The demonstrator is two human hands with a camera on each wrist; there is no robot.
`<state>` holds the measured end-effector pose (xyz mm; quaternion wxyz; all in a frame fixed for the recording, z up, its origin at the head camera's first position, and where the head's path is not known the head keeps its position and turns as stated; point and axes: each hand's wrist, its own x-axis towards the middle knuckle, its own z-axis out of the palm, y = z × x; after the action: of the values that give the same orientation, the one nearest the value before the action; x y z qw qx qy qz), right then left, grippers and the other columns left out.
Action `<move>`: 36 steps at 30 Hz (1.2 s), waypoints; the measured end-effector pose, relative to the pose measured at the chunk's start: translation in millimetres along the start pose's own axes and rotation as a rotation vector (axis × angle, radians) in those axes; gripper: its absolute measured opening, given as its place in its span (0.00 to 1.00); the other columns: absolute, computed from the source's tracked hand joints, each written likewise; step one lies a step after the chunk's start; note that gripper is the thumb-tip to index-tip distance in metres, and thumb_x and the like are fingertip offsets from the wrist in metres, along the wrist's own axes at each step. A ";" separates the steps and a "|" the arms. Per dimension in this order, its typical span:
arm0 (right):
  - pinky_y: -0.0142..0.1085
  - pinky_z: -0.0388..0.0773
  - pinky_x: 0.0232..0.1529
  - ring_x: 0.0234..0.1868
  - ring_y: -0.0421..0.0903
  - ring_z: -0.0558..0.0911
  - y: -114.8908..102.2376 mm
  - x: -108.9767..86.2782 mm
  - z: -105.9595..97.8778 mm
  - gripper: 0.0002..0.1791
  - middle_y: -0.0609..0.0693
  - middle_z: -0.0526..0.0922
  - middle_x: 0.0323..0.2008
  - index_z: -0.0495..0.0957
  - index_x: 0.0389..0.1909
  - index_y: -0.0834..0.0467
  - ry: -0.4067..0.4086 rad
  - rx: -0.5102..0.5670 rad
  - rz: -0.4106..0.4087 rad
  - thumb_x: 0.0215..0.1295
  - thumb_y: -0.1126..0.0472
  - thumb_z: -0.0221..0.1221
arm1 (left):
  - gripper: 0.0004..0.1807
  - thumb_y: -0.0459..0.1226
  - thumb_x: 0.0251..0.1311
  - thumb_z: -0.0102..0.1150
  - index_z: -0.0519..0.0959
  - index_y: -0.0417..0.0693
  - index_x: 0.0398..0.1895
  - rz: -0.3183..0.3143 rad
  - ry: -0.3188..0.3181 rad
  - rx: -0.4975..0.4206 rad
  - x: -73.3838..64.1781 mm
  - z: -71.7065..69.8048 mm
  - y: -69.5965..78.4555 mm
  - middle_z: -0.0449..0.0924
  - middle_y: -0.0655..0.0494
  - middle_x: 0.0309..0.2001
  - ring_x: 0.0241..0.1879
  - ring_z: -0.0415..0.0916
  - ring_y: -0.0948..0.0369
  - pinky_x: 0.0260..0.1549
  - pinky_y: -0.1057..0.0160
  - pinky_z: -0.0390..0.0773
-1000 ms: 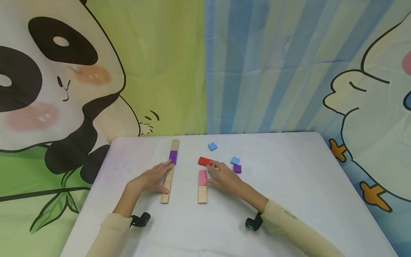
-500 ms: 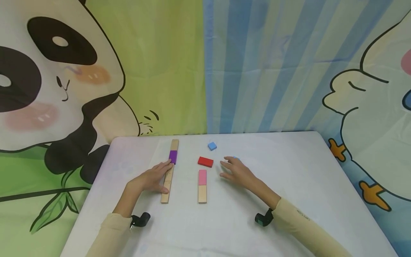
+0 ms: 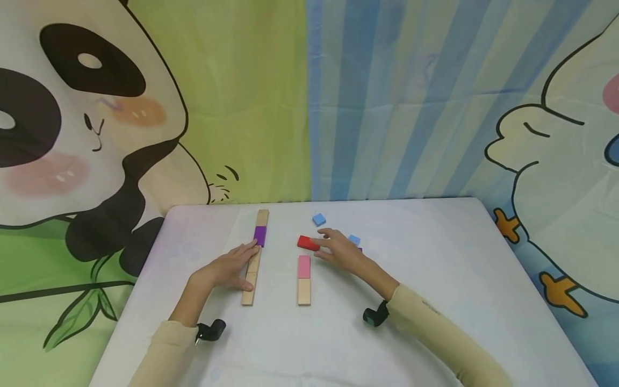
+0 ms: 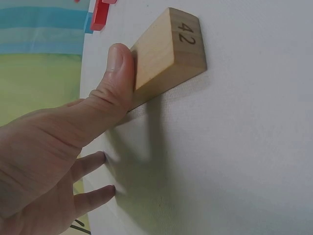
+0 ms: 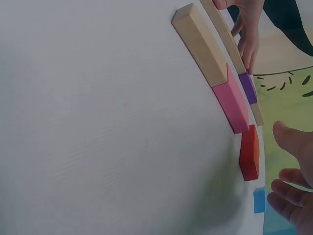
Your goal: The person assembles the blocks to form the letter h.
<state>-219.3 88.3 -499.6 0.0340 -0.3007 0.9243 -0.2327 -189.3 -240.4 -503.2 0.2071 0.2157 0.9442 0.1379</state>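
My left hand rests along a straight row of wooden blocks on the left, its thumb against a plain block numbered 42. A purple block sits in that row by the fingertips, with another plain block beyond it. My right hand, fingers spread and holding nothing, hovers beside a red block that lies slantwise. In the right wrist view, thumb and fingers are apart from the red block. Nearer me, a pink block adjoins a plain block in a second row.
Beyond the red block lies a small blue block. Another blue block and a mostly hidden purple one lie just behind the right hand. The white table meets a printed cloth backdrop at its far edge.
My right hand drew off rightward from the red block, then came back left beside it. The left hand and the blocks appear unmoved.
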 end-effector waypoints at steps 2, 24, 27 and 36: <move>0.43 0.79 0.51 0.59 0.52 0.72 -2.6 10.1 3.2 0.24 0.57 0.71 0.60 0.73 0.58 0.49 -0.030 0.010 0.006 0.58 0.53 0.61 | 0.58 0.58 0.39 0.66 0.47 0.49 0.72 0.002 -0.001 -0.007 0.5 1.5 -1.5 0.40 0.50 0.74 0.72 0.43 0.45 0.66 0.41 0.54; 0.34 0.78 0.45 0.41 0.45 0.76 3.4 41.9 18.8 0.20 0.53 0.79 0.43 0.76 0.55 0.52 -0.074 -0.069 -0.051 0.60 0.59 0.60 | 0.57 0.56 0.42 0.66 0.47 0.46 0.72 0.028 -0.004 0.012 -1.3 -2.9 0.7 0.41 0.47 0.74 0.71 0.44 0.43 0.65 0.41 0.55; 0.33 0.78 0.43 0.40 0.44 0.76 -0.7 48.5 19.4 0.20 0.52 0.79 0.42 0.76 0.54 0.52 -0.060 -0.074 -0.078 0.59 0.60 0.60 | 0.57 0.57 0.41 0.66 0.47 0.47 0.72 0.016 -0.009 0.013 -1.7 -3.6 1.1 0.41 0.48 0.74 0.71 0.43 0.44 0.65 0.41 0.55; 0.32 0.78 0.48 0.44 0.45 0.77 -33.3 79.9 22.8 0.20 0.52 0.79 0.44 0.75 0.56 0.48 -0.124 -0.113 -0.157 0.61 0.59 0.58 | 0.57 0.57 0.41 0.66 0.46 0.50 0.72 -0.009 -0.019 0.009 -1.1 -5.0 2.3 0.40 0.50 0.74 0.72 0.43 0.45 0.65 0.42 0.56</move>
<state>-262.0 9.6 -498.7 0.0560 -0.3874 0.9056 -0.1633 -189.9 -239.8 -497.6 0.2159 0.2136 0.9438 0.1309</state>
